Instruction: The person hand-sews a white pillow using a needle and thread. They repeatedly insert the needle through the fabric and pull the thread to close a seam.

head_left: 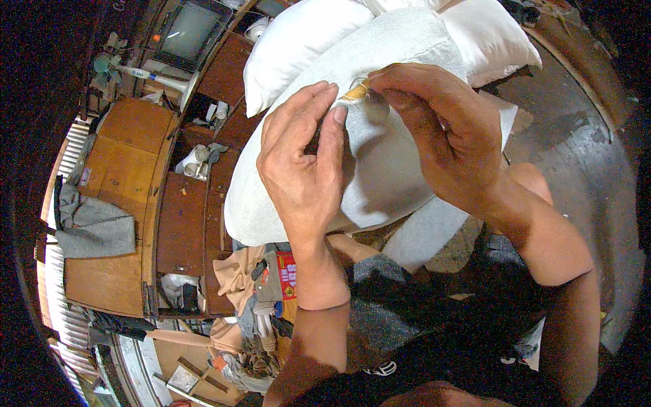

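A plump, light grey fabric cushion rests across my lap and fills the middle of the view. My left hand pinches its fabric near the upper middle, thumb and fingertips almost together. Close by on the right, my right hand is closed in a pinch. What its fingertips grip is too small to make out. Between the two hands a small yellow piece shows at the fabric, with a thin pale strand looped above it.
White pillows lie beyond the cushion. Left stands a brown wooden cabinet with an old television and rolls in its shelves. A grey cloth hangs over its wooden top. Crumpled clothes lie at lower left. Bare floor shows right.
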The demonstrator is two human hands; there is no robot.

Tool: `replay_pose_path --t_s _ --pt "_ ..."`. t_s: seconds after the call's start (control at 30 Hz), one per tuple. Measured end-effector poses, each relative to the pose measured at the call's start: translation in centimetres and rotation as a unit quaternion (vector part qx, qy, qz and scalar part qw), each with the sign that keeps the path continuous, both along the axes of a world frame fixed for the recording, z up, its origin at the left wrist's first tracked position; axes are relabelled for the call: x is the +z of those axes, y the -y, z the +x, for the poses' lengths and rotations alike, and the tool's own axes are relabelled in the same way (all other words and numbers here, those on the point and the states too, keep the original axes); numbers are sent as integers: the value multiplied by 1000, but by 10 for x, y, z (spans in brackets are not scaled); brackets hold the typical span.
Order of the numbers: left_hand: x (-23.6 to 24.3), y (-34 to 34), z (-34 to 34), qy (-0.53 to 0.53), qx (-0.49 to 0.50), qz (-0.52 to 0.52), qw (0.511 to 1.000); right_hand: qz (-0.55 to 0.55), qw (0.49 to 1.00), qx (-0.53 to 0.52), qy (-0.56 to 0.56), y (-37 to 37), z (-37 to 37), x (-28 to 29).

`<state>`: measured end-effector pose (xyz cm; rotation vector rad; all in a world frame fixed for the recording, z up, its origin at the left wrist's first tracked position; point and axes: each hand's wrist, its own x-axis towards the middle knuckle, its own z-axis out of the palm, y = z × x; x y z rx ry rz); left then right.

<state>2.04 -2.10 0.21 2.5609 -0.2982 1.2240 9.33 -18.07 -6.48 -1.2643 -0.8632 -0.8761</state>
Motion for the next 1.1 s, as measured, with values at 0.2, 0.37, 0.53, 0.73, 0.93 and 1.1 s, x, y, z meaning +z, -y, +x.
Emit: replay_pose_path --t_s 0.2,0.37,0.53,0.73,0.93,1.1 --pt "0 0 -1 -1 5 11 1000 34 999 4 -7 -6 2 -2" --pt "-1 -1 0 -1 4 7 1000 33 999 -12 -2 -9 3 -5" --pt "0 -1 -1 0 -1 -2 1000 28 1000 -8 6 -7 2 -2" --pt "0 -1 0 1 -7 -3 1000 27 999 -11 16 -7 4 -3" --pt "1 -1 -2 2 -6 1 1000 34 999 -12 20 -7 5 -4" --pt "0 -1 -1 7 -4 3 1000 36 998 -26 39 -8 7 -4"
